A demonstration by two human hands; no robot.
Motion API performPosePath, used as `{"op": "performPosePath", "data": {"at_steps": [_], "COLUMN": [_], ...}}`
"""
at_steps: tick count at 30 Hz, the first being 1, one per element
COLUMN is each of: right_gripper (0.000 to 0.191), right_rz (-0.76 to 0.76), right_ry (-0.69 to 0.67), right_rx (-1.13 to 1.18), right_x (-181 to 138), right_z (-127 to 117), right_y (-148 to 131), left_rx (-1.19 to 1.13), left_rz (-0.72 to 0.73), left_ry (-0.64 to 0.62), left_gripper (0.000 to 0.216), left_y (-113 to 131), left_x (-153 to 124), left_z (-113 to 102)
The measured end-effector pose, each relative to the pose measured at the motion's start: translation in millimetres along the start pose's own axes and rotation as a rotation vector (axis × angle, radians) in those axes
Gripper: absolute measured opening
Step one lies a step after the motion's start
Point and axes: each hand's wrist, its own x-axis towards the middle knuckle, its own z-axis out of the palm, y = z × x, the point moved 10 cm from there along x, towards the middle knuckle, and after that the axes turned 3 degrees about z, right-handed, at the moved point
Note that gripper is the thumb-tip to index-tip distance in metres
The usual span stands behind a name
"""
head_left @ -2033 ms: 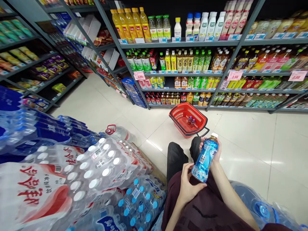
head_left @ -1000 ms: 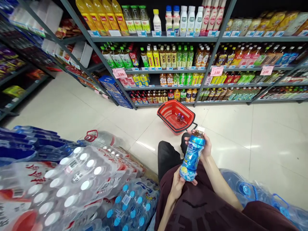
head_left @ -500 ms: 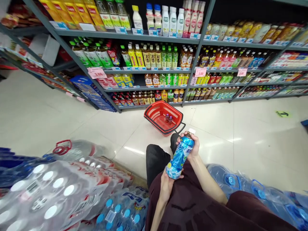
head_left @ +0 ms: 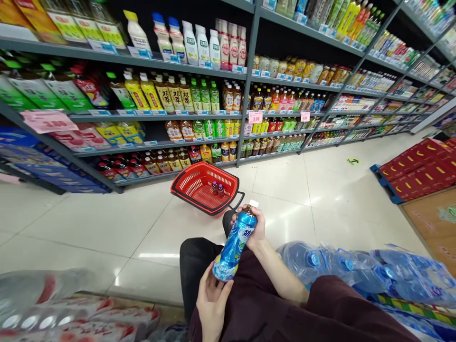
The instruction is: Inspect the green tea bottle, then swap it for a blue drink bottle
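A drink bottle with a blue label and a white cap is held in front of my lap, tilted with the cap pointing up and away. My right hand wraps around its upper part below the cap, fingertips showing on the far side. Beneath the base, my left hand supports the bottle with thumb and fingers curved against it. Beyond my knees, a red shopping basket stands on the floor, its black handle folded toward me. Two small dark bottles with purple caps lie inside it.
Shelves full of bottled drinks run along the far side. Large water jugs stand at my right, and shrink-wrapped bottle packs at lower left. Red boxes are stacked on a blue pallet at far right.
The view has turned to the right, bringing the red boxes into sight. Both hands still hold the bottle; my left hand's thumb now shows more plainly at its base.
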Motion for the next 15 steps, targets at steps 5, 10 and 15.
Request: {"op": "performPosePath", "data": {"at_steps": [5,10,15], "right_gripper": [0.042,0.043,0.046], "right_rz": [0.070,0.061,0.034], "right_ry": [-0.097,-0.160,-0.128], "right_rx": [-0.098,-0.210,-0.201], "right_x": [1.2,0.4,0.0], "right_z": [0.7,3.3,-2.6], "right_y": [1.4,-8.8,-19.7], "left_rx": [-0.022,-0.006,-0.055], "left_rz": [-0.093,-0.208,-0.273], "left_ry": [0.040,-0.084,-0.133], "left_gripper": [0.106,0.114,0.112], "left_y": [-0.4,-24.0,-46.1], "left_x": [0.5,1.4,1.1], "left_z": [1.9,8.2,4.3]}}
